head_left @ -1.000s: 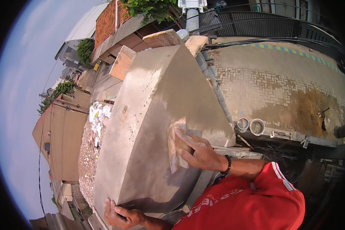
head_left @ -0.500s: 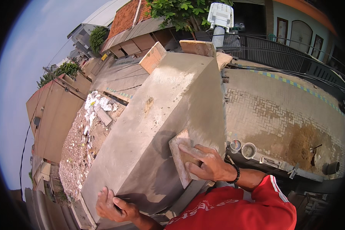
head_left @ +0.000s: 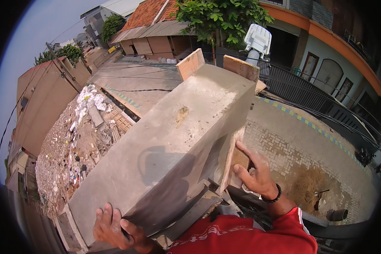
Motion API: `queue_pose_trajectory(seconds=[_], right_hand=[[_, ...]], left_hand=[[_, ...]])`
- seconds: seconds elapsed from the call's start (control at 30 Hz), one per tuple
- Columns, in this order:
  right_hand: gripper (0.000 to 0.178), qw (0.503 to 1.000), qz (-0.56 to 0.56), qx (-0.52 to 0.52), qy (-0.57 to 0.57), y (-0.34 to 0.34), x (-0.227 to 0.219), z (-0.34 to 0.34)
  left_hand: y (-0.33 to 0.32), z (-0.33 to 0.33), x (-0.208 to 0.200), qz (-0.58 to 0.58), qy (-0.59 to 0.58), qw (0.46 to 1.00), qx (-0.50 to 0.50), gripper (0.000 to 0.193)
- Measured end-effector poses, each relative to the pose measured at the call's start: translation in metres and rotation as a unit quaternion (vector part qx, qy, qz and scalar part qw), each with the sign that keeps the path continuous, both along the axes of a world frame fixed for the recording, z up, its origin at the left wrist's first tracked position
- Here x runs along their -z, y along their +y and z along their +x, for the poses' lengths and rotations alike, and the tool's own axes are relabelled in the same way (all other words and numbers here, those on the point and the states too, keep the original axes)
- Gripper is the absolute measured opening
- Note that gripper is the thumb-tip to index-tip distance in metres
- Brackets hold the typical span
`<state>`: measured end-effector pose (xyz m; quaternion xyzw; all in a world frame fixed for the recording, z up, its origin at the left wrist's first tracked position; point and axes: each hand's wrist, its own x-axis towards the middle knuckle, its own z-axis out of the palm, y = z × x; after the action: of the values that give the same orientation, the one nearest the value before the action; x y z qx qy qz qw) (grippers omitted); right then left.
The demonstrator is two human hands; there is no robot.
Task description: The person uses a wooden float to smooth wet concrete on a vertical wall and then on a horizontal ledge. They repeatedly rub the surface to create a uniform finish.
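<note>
A long, grey, plastered concrete beam (head_left: 169,131) runs away from me, its side face in shadow on the right. My right hand (head_left: 258,175) grips a wooden plastering float (head_left: 230,158), which stands nearly edge-on against that side face. Whether the float's whole face touches the plaster, I cannot tell. My left hand (head_left: 114,228) lies on the near end of the beam at its top edge, fingers apart and holding nothing. A rough brownish patch (head_left: 182,115) and small specks mark the smooth top.
Boards (head_left: 241,67) stand up at the beam's far end, and another board (head_left: 70,228) edges the near left. A white lamp (head_left: 258,39) on a pole rises beyond. Cables (head_left: 317,112) cross at right. Far below lie paving, a sand heap (head_left: 309,184) and rubble (head_left: 67,156).
My right hand has moved the float rightward along the side face and turned it edge-on. My left hand stays on the near end. The whole view has shifted.
</note>
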<state>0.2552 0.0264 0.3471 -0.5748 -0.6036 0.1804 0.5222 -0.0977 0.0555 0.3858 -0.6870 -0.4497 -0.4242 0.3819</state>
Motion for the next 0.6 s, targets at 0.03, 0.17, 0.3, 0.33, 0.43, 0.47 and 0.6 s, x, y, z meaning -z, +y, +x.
queue_pose_trajectory(seconds=[0.03,0.17,0.3,0.33,0.43,0.47,0.6], right_hand=[[0.058,0.996,0.050,0.071,0.019,0.001,-0.004,0.014],[0.061,0.974,0.052,0.204,-0.082,-0.009,-0.051,0.071],[0.064,0.977,0.080,0.189,-0.052,-0.008,-0.064,0.088],[0.065,0.980,0.072,0.181,-0.031,-0.011,-0.062,0.088],[0.066,0.987,0.115,0.111,0.021,-0.012,-0.024,0.097],[0.062,0.986,0.117,0.104,0.058,-0.008,-0.005,0.095],[0.058,0.982,0.029,0.106,0.155,-0.016,0.043,0.077]], left_hand=[[-0.005,-0.001,-0.004,-0.012,0.000,1.000,0.003,0.028],[-0.003,-0.005,0.006,0.026,0.002,1.000,-0.016,0.028],[-0.007,0.003,0.004,-0.008,-0.017,0.999,-0.036,0.028],[-0.008,0.002,0.003,-0.031,-0.020,0.999,-0.031,0.027],[-0.012,0.006,-0.006,-0.055,-0.017,0.998,-0.026,0.027],[-0.014,0.006,-0.010,-0.059,-0.010,0.998,-0.027,0.028],[-0.020,0.002,-0.007,-0.054,-0.017,0.998,-0.004,0.031]])
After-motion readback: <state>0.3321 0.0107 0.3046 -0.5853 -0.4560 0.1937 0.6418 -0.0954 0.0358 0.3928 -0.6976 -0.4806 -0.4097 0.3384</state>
